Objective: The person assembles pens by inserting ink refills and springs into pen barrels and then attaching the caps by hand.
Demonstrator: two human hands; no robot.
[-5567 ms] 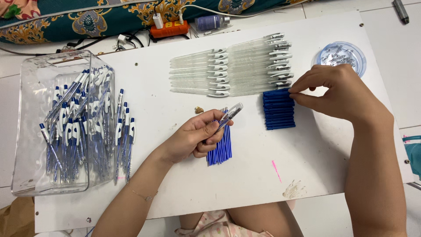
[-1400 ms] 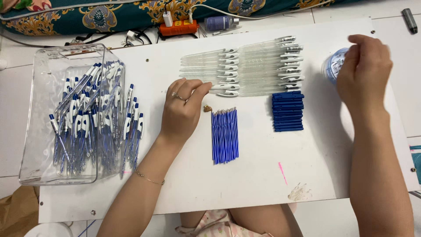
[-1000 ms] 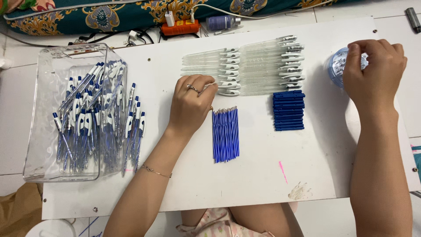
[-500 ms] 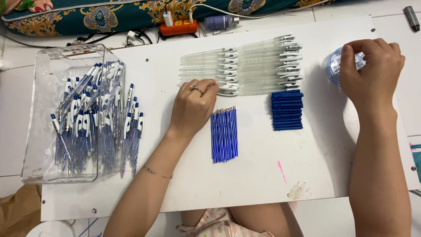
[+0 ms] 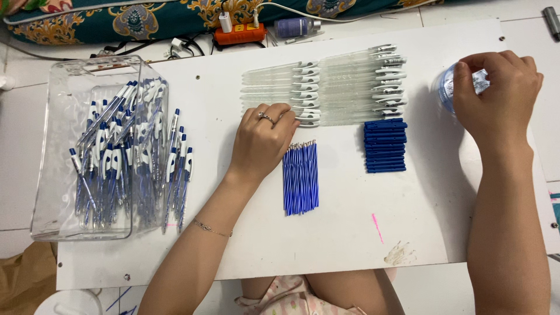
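My left hand (image 5: 261,142) rests on the white board (image 5: 350,233), its fingertips curled onto the lowest clear pen barrel (image 5: 304,120) of a row of clear barrels (image 5: 350,84). Just below that hand lies a bundle of blue ink refills (image 5: 300,178). My right hand (image 5: 496,99) reaches to the far right with its fingers bent down into a small round clear dish (image 5: 445,87); whatever the fingertips touch is hidden. A neat stack of dark blue pen pieces (image 5: 385,146) lies between the two hands.
A clear plastic bin (image 5: 64,175) at the left holds several finished blue and white pens (image 5: 116,157), some spilling over its right side. An orange power strip (image 5: 236,32), cables and a patterned cushion (image 5: 146,17) lie beyond the board's far edge.
My right hand went from the dark blue stack up to the round dish and stays there. My left hand left the refills and moved up to the lowest clear barrel.
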